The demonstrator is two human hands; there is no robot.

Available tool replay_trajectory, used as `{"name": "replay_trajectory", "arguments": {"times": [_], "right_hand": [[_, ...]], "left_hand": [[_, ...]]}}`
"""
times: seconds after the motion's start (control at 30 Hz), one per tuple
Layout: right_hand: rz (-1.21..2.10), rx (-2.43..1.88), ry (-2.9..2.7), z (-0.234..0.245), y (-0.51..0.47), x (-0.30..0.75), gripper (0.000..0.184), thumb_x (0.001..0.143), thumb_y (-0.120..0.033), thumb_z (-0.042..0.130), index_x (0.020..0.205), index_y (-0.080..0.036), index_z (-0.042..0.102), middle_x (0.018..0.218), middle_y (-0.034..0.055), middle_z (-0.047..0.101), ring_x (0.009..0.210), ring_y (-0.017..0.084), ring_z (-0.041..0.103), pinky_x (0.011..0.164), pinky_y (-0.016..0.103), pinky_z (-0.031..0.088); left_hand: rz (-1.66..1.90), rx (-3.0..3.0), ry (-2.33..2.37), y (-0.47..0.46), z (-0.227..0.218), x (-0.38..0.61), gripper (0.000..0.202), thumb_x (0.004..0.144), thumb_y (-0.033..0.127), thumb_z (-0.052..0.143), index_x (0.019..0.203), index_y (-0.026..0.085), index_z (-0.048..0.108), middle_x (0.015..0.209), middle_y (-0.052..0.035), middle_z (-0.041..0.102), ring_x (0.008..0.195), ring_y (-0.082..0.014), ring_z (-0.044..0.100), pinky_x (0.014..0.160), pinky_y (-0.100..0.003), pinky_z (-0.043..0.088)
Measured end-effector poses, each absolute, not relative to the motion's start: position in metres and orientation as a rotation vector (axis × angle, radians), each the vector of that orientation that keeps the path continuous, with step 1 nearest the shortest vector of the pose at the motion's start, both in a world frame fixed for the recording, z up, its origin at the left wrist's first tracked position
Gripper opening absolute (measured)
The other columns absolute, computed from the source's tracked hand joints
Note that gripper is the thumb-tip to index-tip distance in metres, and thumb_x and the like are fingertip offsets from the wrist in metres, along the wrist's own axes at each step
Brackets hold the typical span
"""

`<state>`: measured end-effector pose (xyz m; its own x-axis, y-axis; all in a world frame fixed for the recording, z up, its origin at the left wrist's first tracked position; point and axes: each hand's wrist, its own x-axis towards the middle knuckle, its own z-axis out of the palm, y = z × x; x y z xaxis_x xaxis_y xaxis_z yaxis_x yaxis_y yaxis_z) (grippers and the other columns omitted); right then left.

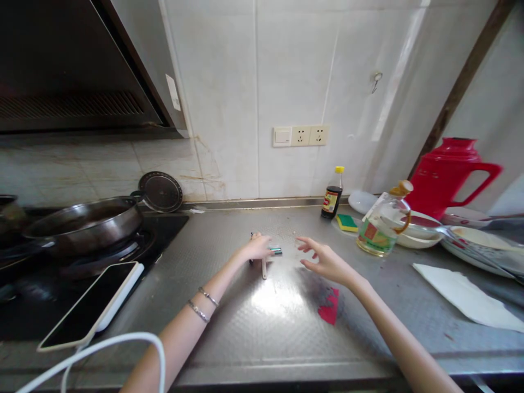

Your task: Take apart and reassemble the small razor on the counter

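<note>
Left hand (259,248) at green batteries (276,251), probably; grip cannot be told. Right hand (323,261) empty, fingers spread; red scrap (332,310) lies between it and counter's (233,341) front edge.

The counter (229,338) is silver-grey with a fine dimpled pattern. The sticks (277,250) are green, the scrap (329,312) pinkish red — the jug (436,177) red too. The sponge (347,222) is green and yellow; the sauce bottle (331,202) looks nearly black, its cap (339,169) yellow — the bracelets (198,311) silver.
</note>
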<state>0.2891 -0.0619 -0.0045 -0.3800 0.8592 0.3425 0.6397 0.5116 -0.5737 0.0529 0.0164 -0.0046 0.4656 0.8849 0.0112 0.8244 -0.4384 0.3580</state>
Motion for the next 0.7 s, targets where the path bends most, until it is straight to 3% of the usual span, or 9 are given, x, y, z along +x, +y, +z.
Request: {"name": "replay_trajectory", "arguments": {"times": [0.17,0.37,0.5,0.7], "right_hand": [[0.405,-1.256,-2.107,-0.003,-0.058,0.286,0.041,0.076,-0.023,0.052,0.117,-0.022,0.053,0.096,0.0063,0.066,0.085,0.018,0.061,0.066,0.029,0.049],[0.303,-1.327,-2.024,0.002,-0.05,0.279,0.027,0.078,-0.025,0.048,0.099,-0.021,0.063,0.084,0.0041,0.068,0.08,0.018,0.063,0.067,0.027,0.047],[0.238,-1.392,-2.004,0.01,-0.037,0.27,0.026,0.077,-0.024,0.047,0.096,-0.022,0.065,0.078,0.0029,0.069,0.075,0.018,0.063,0.068,0.027,0.045],[0.287,-1.576,-1.928,0.008,-0.006,0.259,0.026,0.075,-0.024,0.046,0.091,-0.02,0.067,0.074,0.0033,0.069,0.071,0.017,0.063,0.06,0.023,0.043]], "left_hand": [[0.557,2.273,1.434,0.013,0.009,0.027,0.029,0.074,0.028,0.055,0.099,0.014,0.064,0.082,-0.0047,0.063,0.075,-0.0163,0.058,0.069,-0.025,0.043],[0.728,2.045,1.607,0.014,-0.002,0.0,0.015,0.073,0.018,0.051,0.075,0.013,0.066,0.073,-0.004,0.065,0.071,-0.0149,0.058,0.066,-0.023,0.043],[0.715,1.969,1.674,0.014,-0.012,-0.007,0.015,0.074,0.017,0.05,0.071,0.012,0.064,0.07,-0.0044,0.064,0.069,-0.0143,0.058,0.062,-0.022,0.042],[0.625,1.872,1.724,0.009,-0.02,-0.011,0.019,0.076,0.016,0.045,0.078,0.012,0.063,0.054,-0.0002,0.058,0.041,-0.0096,0.052,0.043,-0.019,0.037]]}}
